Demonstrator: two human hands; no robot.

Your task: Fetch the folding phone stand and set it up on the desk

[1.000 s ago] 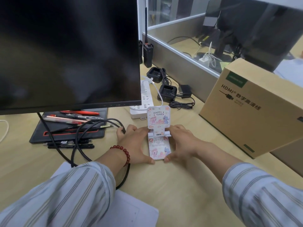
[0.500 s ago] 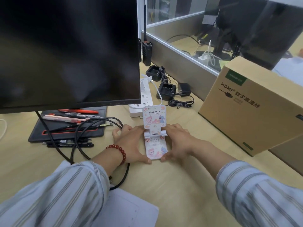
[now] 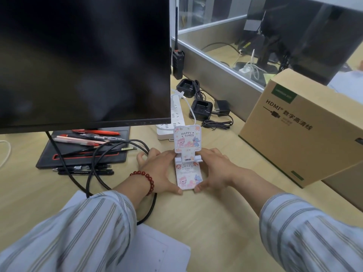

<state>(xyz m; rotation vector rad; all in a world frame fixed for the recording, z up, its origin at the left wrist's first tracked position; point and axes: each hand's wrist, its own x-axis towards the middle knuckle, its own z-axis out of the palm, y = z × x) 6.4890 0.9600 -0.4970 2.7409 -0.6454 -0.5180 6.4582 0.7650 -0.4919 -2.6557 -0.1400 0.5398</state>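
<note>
While phone stand sits unfolded on desk, long axis runs 12 to 6. Left hand at 9, right hand at 3, equally near (thumbs pinching base edges).

We see a smooth, pale wood-grain counter with a soft satin sheen. On it stands a phone stand of glossy white plastic, printed with pastel cartoons. The monitor beside it has a dark, faintly reflective screen — its bezel looks like matt black plastic. A box of plain brown cardboard is matt, as is the white paper sheet. Striped cloth sleeves look soft and woven. A bracelet of polished red beads shines — the power strip is smooth white plastic.
</note>
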